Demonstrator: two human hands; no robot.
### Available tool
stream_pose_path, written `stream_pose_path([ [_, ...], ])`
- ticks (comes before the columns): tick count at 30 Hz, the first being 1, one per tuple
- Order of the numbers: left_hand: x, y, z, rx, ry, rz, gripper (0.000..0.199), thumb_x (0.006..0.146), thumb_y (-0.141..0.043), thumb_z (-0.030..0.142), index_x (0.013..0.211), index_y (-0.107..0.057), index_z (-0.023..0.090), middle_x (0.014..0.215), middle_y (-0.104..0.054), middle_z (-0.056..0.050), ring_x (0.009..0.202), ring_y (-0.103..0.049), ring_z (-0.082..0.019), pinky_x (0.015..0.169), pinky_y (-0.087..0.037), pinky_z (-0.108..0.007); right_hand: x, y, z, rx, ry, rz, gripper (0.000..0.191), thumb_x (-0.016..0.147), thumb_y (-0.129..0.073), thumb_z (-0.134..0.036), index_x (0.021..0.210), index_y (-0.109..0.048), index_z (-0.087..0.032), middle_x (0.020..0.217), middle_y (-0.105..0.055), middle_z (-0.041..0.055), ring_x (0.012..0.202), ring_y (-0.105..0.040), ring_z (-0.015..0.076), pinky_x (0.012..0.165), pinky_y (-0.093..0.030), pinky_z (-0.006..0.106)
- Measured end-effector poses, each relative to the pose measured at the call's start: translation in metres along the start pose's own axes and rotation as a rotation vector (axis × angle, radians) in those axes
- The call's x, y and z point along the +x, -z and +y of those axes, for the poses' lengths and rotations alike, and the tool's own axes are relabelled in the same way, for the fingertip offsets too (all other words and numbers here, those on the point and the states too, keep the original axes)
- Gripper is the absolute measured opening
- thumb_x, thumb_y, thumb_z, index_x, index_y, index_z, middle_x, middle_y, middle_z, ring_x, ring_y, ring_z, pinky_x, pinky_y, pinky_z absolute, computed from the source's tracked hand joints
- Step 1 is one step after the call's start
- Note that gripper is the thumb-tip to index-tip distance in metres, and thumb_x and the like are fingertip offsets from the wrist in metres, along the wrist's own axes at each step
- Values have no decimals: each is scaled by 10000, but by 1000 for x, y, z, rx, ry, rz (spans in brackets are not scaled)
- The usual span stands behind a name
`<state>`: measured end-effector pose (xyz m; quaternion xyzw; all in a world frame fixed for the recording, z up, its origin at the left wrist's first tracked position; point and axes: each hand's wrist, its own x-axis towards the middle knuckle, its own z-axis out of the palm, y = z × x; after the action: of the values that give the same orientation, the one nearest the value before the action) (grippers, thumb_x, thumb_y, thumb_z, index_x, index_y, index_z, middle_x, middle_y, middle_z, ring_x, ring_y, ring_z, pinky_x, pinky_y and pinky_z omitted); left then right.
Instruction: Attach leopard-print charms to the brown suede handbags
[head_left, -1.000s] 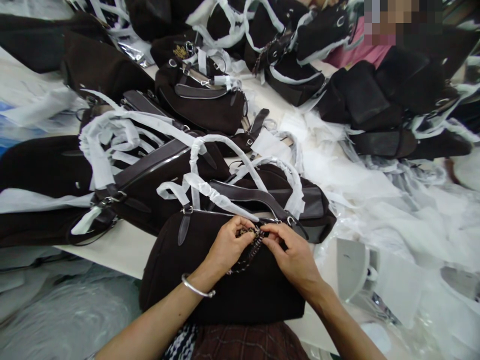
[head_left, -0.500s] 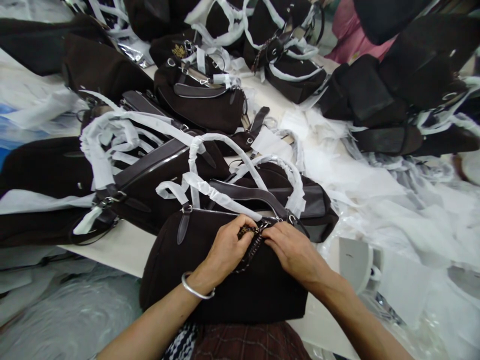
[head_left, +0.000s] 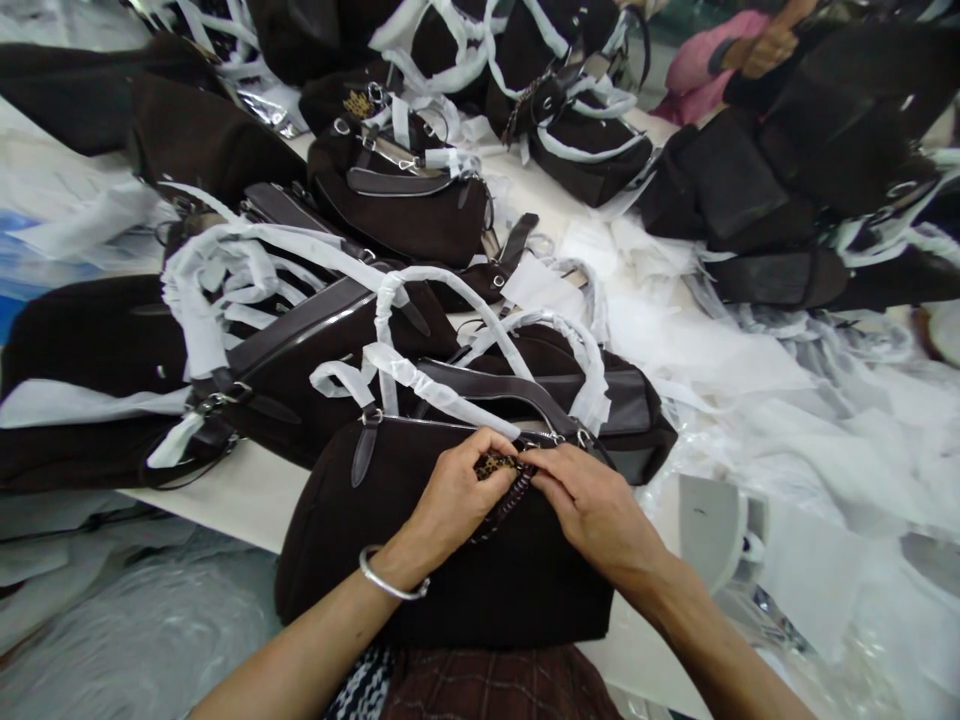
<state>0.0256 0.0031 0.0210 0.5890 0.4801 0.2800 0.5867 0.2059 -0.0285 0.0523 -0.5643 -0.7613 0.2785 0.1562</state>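
A dark brown handbag stands upright before me at the table edge, its zip along the top and its handle wrapped in white paper. My left hand pinches a gold-and-dark patterned charm by the right end of the zip. From it a dark braided strap hangs against the bag's front. My right hand is closed at the charm's top, thumb and fingers together. What exactly lies between its fingertips is hidden.
More dark handbags with white-wrapped handles crowd the table behind and to the left. White wrapping sheets are spread on the right, near a grey-white dispenser. At the far right another person's hand shows beside a pink sleeve.
My right fingers have shifted slightly and closed nearer my left hand, and more of the gold pattern shows. The other person's hand has come into view where a dark piece was.
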Motion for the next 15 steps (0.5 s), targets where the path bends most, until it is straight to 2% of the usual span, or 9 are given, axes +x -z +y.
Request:
stream_pose_path([
  [2,1,-1,0,-2,-2,-3,135,811,-572,145,912,-640,202,855,-664,23,783,-596,-133,742,-437,-234,1,3,-3,48,-53,-1,243,943,-473,-180,1126,-628,-219,1061,-686,58,977,-630,193,894,-498,346],
  [7,4,0,0,-15,-15,-28,122,807,-602,176,914,-655,200,885,-678,17,817,-609,-141,771,-453,-240,5,2,-13,123,-266,44,99,847,-643,-269,943,-653,-248,798,-680,-19,679,-614,144,666,-473,271],
  [11,4,1,0,6,0,-29,121,815,-595,173,912,-663,197,879,-686,7,826,-622,-154,782,-464,-255,6,-4,-12,79,-292,72,93,809,-603,-183,874,-643,-235,694,-642,-34,581,-565,126,578,-408,253],
  [15,3,0,-1,39,-15,-6,151,821,-578,150,921,-675,210,914,-700,-3,865,-635,-167,816,-464,-269,5,-4,-9,11,-284,81,185,752,-541,-95,867,-621,-217,716,-643,-20,589,-550,127,580,-386,251],
])
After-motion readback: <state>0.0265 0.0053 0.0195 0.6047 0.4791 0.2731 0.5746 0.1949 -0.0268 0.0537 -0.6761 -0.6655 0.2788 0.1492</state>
